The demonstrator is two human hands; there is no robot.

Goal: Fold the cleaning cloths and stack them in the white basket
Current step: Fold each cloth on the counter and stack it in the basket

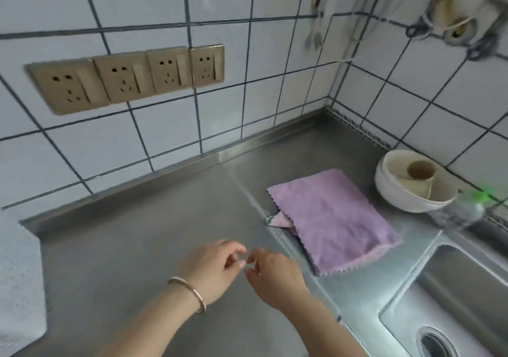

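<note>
The purple cloth (334,219) lies folded on the worktop (143,233) left of the sink (453,296), edges scalloped. I see both hands, left (211,268) and right (275,274), loosely curled, empty, fingertips nearly meeting.

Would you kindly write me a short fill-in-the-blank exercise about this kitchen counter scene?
1. The purple cloth lies on the steel ____.
2. The white bowl stands to the cloth's ____.
3. A bracelet is worn on the ____ wrist.
4. The left hand and right hand hold ____.

Missing words: counter; right; left; nothing
</note>
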